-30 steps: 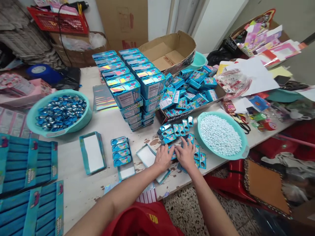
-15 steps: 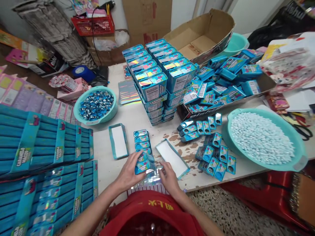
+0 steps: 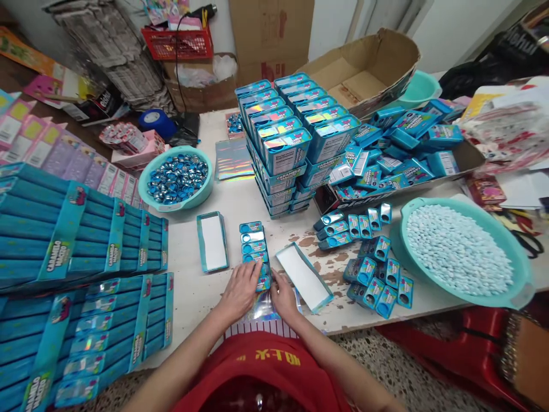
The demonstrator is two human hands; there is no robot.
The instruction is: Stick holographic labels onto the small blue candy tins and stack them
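Note:
A row of small blue candy boxes (image 3: 253, 247), each with a round hole in its top face, stands on the table in front of me. My left hand (image 3: 241, 287) is closed on the near end of this row, its fingers lying across the tops. At the near right corner, my right hand (image 3: 283, 295) presses its bent fingers against the side of the same row. Shiny clear film (image 3: 263, 309) lies under and between my hands. Shallow blue trays with white insides flank the row: one tray (image 3: 212, 241) left, another tray (image 3: 304, 277) right.
A teal basin (image 3: 521, 286) of pale candies stands right, near loose blue boxes (image 3: 369, 270). Tall stacks of filled boxes (image 3: 285, 154) rise behind, beside a carton (image 3: 326, 200) of blue packs. At left are a bowl (image 3: 193, 200) of round metallic pieces and stacked display trays (image 3: 64, 229).
The two near boxes under my left hand now sit in line with the row. My right hand has moved left from the film to the row's side. The view has shifted slightly.

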